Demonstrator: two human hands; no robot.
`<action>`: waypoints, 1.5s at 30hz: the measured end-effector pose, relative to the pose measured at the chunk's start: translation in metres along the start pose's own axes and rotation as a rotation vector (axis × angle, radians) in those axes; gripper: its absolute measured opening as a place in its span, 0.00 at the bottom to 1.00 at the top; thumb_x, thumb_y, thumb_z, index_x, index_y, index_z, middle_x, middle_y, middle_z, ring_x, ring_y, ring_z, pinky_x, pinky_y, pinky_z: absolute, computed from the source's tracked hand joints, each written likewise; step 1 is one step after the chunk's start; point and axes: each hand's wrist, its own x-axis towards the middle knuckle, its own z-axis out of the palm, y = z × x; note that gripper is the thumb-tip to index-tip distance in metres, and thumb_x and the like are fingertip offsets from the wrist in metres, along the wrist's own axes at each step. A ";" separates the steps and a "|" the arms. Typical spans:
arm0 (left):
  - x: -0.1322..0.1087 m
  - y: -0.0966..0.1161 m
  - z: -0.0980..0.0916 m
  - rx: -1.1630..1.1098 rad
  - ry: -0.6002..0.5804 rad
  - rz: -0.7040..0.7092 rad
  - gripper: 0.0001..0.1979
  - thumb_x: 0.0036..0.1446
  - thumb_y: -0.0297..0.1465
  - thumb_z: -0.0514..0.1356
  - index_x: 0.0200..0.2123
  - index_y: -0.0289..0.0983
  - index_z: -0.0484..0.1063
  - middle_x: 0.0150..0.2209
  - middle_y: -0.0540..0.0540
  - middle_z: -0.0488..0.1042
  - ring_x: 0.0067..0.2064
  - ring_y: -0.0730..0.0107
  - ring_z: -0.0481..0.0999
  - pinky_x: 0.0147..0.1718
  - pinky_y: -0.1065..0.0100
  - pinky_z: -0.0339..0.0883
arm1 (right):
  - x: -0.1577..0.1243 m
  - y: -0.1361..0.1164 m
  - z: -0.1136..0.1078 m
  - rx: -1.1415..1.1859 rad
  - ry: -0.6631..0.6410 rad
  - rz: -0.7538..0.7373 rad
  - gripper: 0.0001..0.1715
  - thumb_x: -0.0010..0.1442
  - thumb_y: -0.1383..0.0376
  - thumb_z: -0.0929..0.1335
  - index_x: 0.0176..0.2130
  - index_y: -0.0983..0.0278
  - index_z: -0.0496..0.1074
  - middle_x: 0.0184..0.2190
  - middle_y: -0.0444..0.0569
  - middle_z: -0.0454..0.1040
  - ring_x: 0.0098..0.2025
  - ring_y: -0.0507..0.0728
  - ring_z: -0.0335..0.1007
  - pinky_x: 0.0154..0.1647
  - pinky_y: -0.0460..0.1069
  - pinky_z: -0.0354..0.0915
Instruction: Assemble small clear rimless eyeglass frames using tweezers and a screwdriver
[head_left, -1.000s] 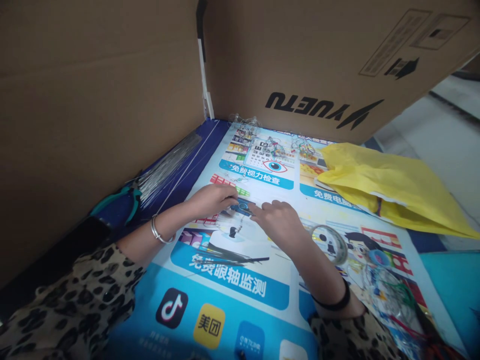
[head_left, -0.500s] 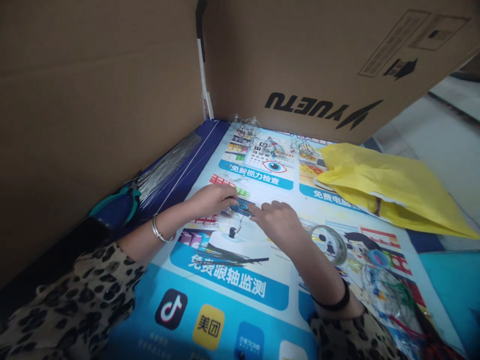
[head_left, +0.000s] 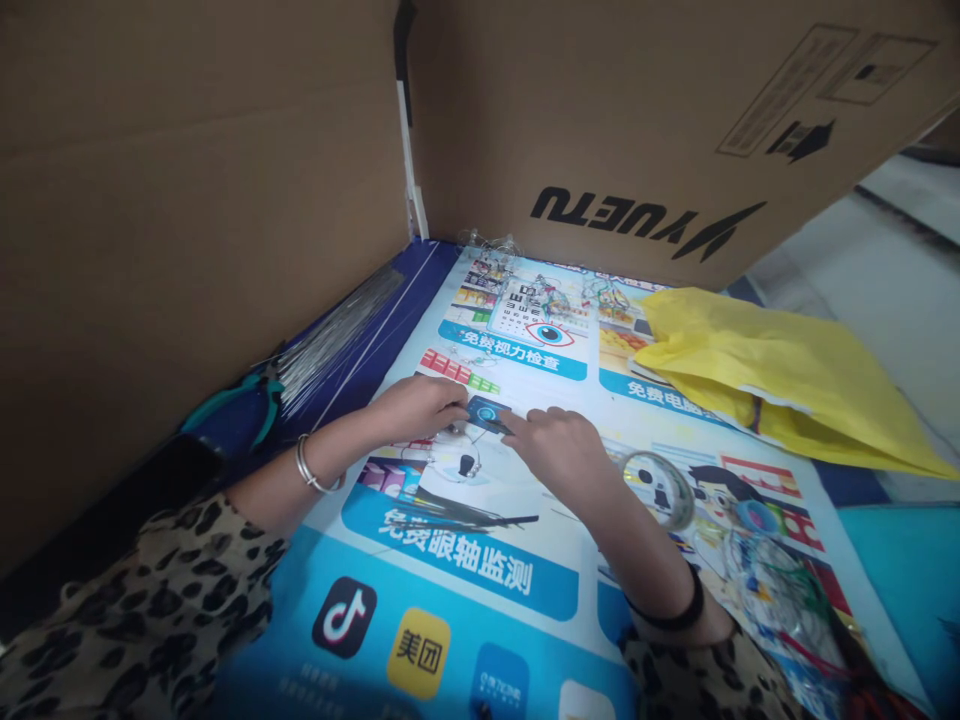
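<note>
Both hands are close together over the printed sheet. Fingers and thumb are pinched in my left hand, on the end of a thin wire that curves between the hands. My right hand is closed too, its fingertips pinching the wire's other side; the exact grip is too small to make out. Just below the fingers lie a small dark piece and fine loops over the print. Several thin dark strips lie nearer to me.
Straight silvery wires and teal-handled pliers lie at left. A clear tape roll, a bag of coloured wire pieces and a yellow pouch are at right. Tangled wire pieces lie before the cardboard walls.
My left hand has shifted slightly left, widening the gap between the hands. My right hand has barely moved.
</note>
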 end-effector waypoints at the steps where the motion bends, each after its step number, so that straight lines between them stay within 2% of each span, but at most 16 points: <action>1: -0.001 0.000 0.000 0.006 -0.005 -0.002 0.10 0.57 0.35 0.51 0.32 0.38 0.71 0.30 0.49 0.74 0.33 0.70 0.71 0.31 0.72 0.57 | 0.000 0.001 -0.001 0.016 -0.011 0.013 0.16 0.61 0.55 0.59 0.46 0.57 0.66 0.32 0.49 0.74 0.35 0.56 0.68 0.29 0.47 0.54; 9: -0.002 0.005 -0.002 0.051 -0.033 -0.001 0.10 0.56 0.36 0.52 0.32 0.39 0.72 0.32 0.49 0.75 0.34 0.69 0.72 0.29 0.72 0.55 | -0.005 0.013 -0.019 0.106 -0.228 0.129 0.24 0.61 0.52 0.55 0.35 0.61 0.71 0.32 0.51 0.75 0.35 0.59 0.71 0.29 0.48 0.58; 12: -0.002 0.006 -0.002 0.054 -0.033 -0.001 0.10 0.56 0.36 0.52 0.32 0.39 0.72 0.32 0.49 0.75 0.34 0.69 0.72 0.29 0.72 0.55 | -0.002 0.012 -0.025 0.100 -0.288 0.135 0.25 0.60 0.52 0.55 0.34 0.62 0.73 0.35 0.52 0.75 0.37 0.60 0.70 0.31 0.50 0.59; 17: -0.002 0.006 -0.001 0.064 -0.024 -0.003 0.09 0.55 0.34 0.53 0.33 0.40 0.71 0.33 0.50 0.75 0.34 0.68 0.72 0.28 0.72 0.55 | 0.010 0.011 -0.027 0.104 -0.317 0.132 0.26 0.60 0.51 0.54 0.35 0.62 0.73 0.36 0.53 0.75 0.38 0.60 0.70 0.32 0.51 0.60; 24: -0.003 0.006 -0.001 0.052 -0.026 0.008 0.09 0.55 0.34 0.52 0.33 0.40 0.71 0.33 0.50 0.75 0.35 0.68 0.72 0.28 0.71 0.54 | 0.022 0.014 -0.025 0.134 -0.317 0.089 0.29 0.59 0.48 0.53 0.36 0.62 0.73 0.37 0.53 0.74 0.38 0.60 0.69 0.31 0.50 0.59; 31: -0.004 0.005 0.000 0.039 -0.014 0.013 0.08 0.55 0.34 0.52 0.33 0.40 0.71 0.33 0.50 0.75 0.34 0.68 0.72 0.27 0.71 0.53 | 0.024 0.012 -0.022 0.217 -0.286 0.017 0.26 0.58 0.48 0.55 0.33 0.60 0.72 0.34 0.48 0.75 0.36 0.58 0.69 0.28 0.47 0.56; 40: -0.002 0.003 -0.002 -0.090 -0.048 -0.035 0.11 0.57 0.37 0.51 0.31 0.39 0.71 0.31 0.51 0.75 0.32 0.71 0.71 0.27 0.74 0.54 | -0.004 -0.002 -0.008 0.243 -0.192 0.226 0.27 0.62 0.50 0.51 0.36 0.60 0.70 0.32 0.50 0.75 0.36 0.57 0.70 0.29 0.47 0.56; 45: -0.003 0.005 0.003 -0.148 0.000 0.058 0.11 0.57 0.35 0.52 0.30 0.37 0.71 0.29 0.51 0.73 0.31 0.73 0.70 0.28 0.74 0.54 | -0.011 -0.009 -0.006 0.191 -0.166 0.277 0.26 0.62 0.51 0.52 0.35 0.61 0.70 0.31 0.51 0.75 0.34 0.59 0.71 0.29 0.48 0.57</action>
